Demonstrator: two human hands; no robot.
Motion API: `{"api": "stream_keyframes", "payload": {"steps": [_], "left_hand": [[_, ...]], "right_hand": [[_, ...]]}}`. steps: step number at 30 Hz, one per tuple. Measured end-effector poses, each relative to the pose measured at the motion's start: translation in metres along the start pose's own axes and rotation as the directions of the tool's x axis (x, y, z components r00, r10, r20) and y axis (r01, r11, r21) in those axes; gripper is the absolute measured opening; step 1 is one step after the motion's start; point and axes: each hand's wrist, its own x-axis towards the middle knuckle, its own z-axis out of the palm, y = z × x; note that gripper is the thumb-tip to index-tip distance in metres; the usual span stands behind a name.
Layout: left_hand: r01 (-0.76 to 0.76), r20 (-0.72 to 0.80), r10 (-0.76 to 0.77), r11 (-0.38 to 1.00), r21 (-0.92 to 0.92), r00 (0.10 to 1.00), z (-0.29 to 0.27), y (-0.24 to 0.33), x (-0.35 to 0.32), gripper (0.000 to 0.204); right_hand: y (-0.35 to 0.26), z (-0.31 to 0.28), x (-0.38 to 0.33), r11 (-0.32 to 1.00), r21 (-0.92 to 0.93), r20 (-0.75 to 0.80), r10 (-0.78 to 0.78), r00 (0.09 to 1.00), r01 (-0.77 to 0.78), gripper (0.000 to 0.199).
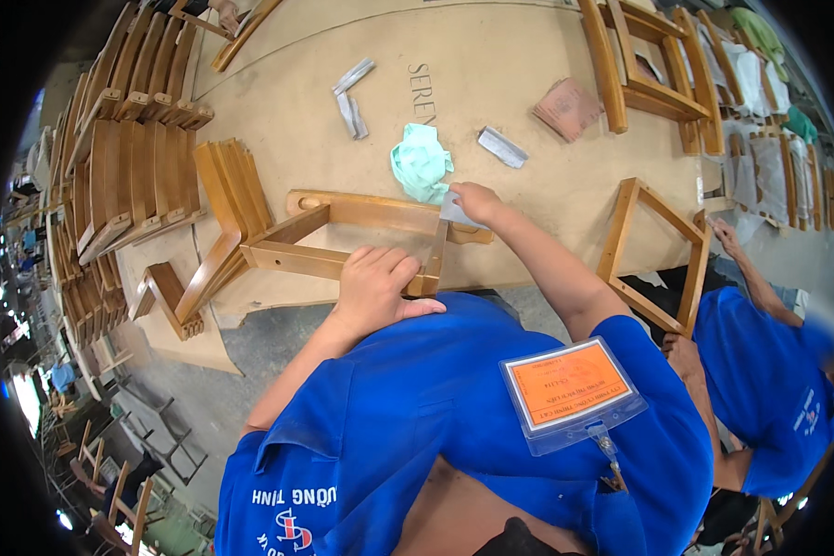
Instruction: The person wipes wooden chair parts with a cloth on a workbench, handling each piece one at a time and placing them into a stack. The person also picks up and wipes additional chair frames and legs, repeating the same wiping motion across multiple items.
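Note:
A brown wooden frame [292,258] lies at the table's near edge, in front of my body. My left hand [377,285] is closed over its near rail, fingers on top and thumb toward me. Between the fingers of my right hand [477,202] is a grey sheet of sandpaper [460,211], held against the frame's right end. Just beyond the frame sits a crumpled mint-green cloth [421,163]. Folded grey sandpaper pieces [349,102] lie farther off, with another folded grey piece [503,146] right of the cloth.
Stacked curved wooden parts [134,171] crowd the left side, with angled wooden parts [227,199] nearer. A brown stack of sheets [567,108] lies beside a wooden frame [658,79] at far right. A co-worker at right holds another frame [621,222]; another person's hand [227,14] shows at far left.

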Motion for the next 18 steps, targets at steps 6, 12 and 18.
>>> {"api": "stream_keyframes", "payload": {"steps": [6, 12, 18], "left_hand": [[0.070, -0.137, -0.049, 0.987, 0.148, 0.989, 0.015, 0.009, -0.004, 0.048], [0.111, -0.202, -0.073, 0.977, 0.185, 0.977, 0.020, 0.015, -0.003, 0.044], [0.145, -0.213, -0.099, 0.966, 0.215, 0.972, 0.022, 0.015, 0.000, 0.043]], "right_hand": [[0.001, 0.021, -0.017, 0.984, -0.144, -0.200, -0.131, 0.971, 0.103, 0.045], [-0.009, 0.024, -0.016, 0.983, -0.103, -0.279, -0.177, 0.944, 0.154, 0.051], [-0.004, 0.021, -0.013, 0.994, -0.032, -0.212, -0.113, 0.971, 0.108, 0.059]]}}
